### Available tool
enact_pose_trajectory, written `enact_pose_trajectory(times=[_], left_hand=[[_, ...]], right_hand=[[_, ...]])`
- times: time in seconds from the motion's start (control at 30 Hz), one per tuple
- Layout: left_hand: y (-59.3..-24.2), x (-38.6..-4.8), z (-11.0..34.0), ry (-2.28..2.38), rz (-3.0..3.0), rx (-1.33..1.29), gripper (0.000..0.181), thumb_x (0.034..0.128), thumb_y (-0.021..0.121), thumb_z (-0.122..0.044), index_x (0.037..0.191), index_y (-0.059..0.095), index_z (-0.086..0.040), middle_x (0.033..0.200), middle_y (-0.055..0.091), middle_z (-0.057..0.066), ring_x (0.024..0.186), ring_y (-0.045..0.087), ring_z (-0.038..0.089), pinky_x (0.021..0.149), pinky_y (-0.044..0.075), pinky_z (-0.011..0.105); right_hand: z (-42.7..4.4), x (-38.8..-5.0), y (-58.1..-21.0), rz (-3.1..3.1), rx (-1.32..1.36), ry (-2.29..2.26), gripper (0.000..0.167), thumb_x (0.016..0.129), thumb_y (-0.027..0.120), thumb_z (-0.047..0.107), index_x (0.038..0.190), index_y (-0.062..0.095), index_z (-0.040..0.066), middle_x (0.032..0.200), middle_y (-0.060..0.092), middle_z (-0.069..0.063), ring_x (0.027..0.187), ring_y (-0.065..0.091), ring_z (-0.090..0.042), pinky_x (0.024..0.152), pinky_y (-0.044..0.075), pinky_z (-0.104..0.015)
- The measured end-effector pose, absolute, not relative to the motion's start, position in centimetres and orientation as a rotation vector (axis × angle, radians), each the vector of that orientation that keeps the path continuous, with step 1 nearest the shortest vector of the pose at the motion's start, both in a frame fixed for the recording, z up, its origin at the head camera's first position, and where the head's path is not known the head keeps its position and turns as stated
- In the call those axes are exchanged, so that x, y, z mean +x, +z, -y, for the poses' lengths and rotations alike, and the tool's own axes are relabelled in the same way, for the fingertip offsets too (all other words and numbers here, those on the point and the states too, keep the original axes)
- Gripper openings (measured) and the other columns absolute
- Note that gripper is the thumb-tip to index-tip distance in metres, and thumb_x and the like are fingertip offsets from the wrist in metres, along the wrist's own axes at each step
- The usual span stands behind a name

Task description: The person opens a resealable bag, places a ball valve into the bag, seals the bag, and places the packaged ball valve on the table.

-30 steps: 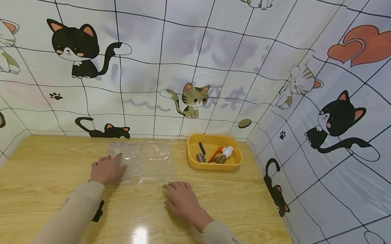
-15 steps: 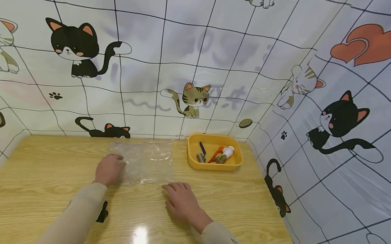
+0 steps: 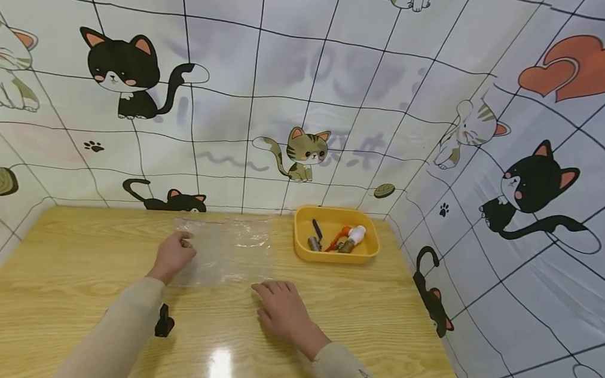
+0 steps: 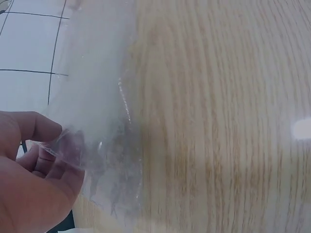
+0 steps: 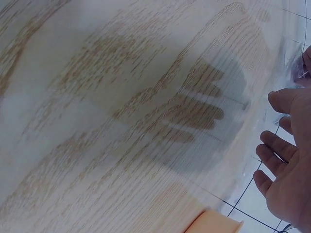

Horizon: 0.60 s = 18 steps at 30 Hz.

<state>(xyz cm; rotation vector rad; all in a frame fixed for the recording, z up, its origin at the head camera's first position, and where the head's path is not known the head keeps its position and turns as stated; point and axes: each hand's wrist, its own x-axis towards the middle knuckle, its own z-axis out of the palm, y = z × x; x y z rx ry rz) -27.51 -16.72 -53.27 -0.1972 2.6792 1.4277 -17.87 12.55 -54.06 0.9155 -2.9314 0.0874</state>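
A clear plastic bag [image 3: 232, 252] lies on the wooden table, its film faintly creased and shiny. At its left edge, my left hand [image 3: 173, 256] pinches the film between thumb and curled fingers; in the left wrist view the plastic [image 4: 104, 141] runs away from that hand [image 4: 39, 170] and sags slightly. My right hand [image 3: 283, 310] is just off the bag's near right corner, palm down, fingers loosely extended. Nothing shows between the fingers of the right hand [image 5: 291, 160] in the right wrist view.
Against the back, right of the bag, stands a yellow basket [image 3: 334, 258]. Inside are a white bulb-shaped piece [image 3: 356, 234], an orange item [image 3: 338, 238], a dark blue stick [image 3: 317, 229] and a grey cylinder [image 3: 314, 244]. Cat-printed curtains [image 3: 222, 116] border the table [image 3: 85, 266].
My left hand has turned and its fingers have closed on the bag's left edge, where before they lay spread. The right hand stays almost where it was.
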Motion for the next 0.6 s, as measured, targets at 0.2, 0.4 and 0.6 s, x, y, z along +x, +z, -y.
enact_pose_trajectory(times=[0.2, 0.4, 0.6], left_hand=[[-52.4, -27.1, 16.2, 1.483, -2.575, -0.211, 0.044, 0.0924, 0.05, -0.012, 0.134, 0.05, 0.002, 0.11, 0.056, 0.016, 0.084, 0.056, 0.02, 0.067, 0.044, 0.026], [-52.1, -26.5, 15.9, 1.523, -2.517, -0.155, 0.047, 0.1014, 0.049, -0.031, 0.135, 0.047, 0.002, 0.131, 0.055, 0.023, 0.105, 0.063, 0.03, 0.087, 0.049, 0.035], [-51.8, -26.3, 15.5, 1.511, -2.565, -0.107, 0.044, 0.1031, 0.047, -0.031, 0.132, 0.05, 0.002, 0.126, 0.061, 0.024, 0.105, 0.066, 0.032, 0.091, 0.051, 0.043]], right_hand=[[-12.5, -17.9, -53.9, 2.934, 0.913, 0.071, 0.052, 0.093, 0.065, 0.032, 0.14, 0.047, 0.022, 0.132, 0.058, 0.002, 0.124, 0.053, -0.017, 0.105, 0.04, -0.04], [-12.4, -17.8, -53.8, 2.938, 0.92, 0.098, 0.052, 0.093, 0.064, 0.033, 0.141, 0.047, 0.021, 0.132, 0.057, 0.003, 0.125, 0.053, -0.017, 0.106, 0.04, -0.041], [-12.4, -17.8, -53.7, 2.899, 0.934, 0.105, 0.052, 0.092, 0.065, 0.031, 0.14, 0.048, 0.02, 0.131, 0.058, 0.002, 0.123, 0.054, -0.017, 0.104, 0.041, -0.041]])
